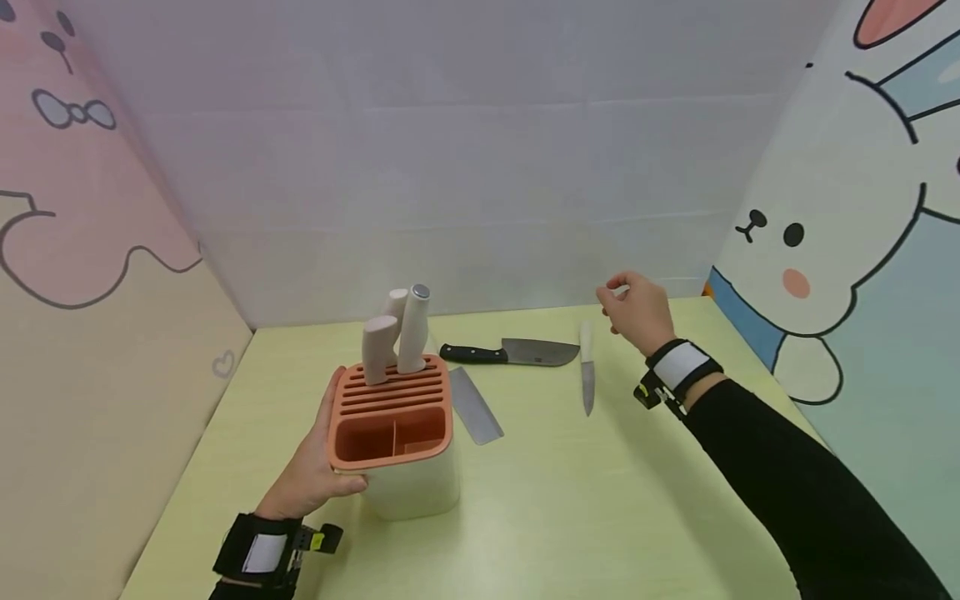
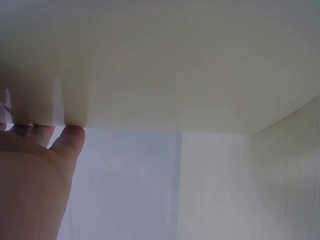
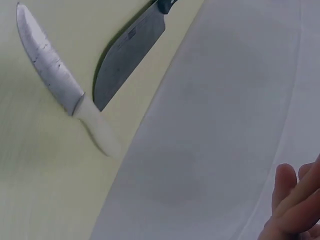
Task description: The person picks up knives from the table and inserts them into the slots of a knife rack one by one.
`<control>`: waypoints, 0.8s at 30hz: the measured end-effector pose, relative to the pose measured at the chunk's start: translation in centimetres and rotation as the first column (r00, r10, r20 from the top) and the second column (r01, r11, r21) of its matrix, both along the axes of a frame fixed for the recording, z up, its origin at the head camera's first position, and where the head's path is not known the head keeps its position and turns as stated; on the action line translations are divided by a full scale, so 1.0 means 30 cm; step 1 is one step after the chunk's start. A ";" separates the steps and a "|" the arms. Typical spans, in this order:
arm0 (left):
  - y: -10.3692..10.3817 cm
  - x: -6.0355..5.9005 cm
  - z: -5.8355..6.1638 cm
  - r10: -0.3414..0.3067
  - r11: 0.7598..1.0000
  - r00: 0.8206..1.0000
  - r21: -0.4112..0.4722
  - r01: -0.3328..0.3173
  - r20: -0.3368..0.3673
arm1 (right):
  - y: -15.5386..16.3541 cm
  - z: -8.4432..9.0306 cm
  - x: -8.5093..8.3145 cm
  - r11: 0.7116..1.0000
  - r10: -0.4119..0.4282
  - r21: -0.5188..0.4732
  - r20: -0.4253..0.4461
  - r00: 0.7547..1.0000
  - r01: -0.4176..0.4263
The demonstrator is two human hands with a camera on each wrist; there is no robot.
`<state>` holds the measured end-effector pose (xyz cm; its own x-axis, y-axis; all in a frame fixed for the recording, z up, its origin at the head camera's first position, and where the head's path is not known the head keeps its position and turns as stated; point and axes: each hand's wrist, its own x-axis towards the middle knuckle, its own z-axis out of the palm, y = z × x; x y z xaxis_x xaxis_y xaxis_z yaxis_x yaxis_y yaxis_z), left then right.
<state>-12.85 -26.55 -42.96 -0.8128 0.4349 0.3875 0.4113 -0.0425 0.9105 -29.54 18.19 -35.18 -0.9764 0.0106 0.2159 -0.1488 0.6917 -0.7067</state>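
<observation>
My left hand holds a knife block with a pale body and an orange slotted top, fingers along its left side and thumb at the front. In the left wrist view, fingertips press the block's smooth wall. Several white handles stand up from the rear slots. My right hand, fingers loosely curled and holding nothing, hovers beside a small white-handled knife. That knife lies near the tip of a broad black-handled knife.
A wide rectangular blade lies right of the block, its rear end hidden behind the block. The pale yellow-green table meets a whitish wall at the back. Side panels with cartoon animals stand left and right.
</observation>
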 end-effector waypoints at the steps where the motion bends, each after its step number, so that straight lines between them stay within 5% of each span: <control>1: 0.000 0.000 0.000 -0.001 1.000 1.000 0.003 0.001 0.002 | 0.009 -0.010 -0.008 1.000 -0.012 -0.001 0.009 1.000 0.012; 13: -0.004 -0.006 0.001 0.013 1.000 1.000 -0.015 -0.012 0.020 | 0.082 -0.127 -0.090 0.990 -0.086 0.115 0.023 0.996 0.082; 24: 0.000 0.000 0.007 -0.001 1.000 0.999 0.005 0.001 0.046 | 0.066 -0.239 -0.171 0.971 -0.108 0.225 0.135 0.985 0.076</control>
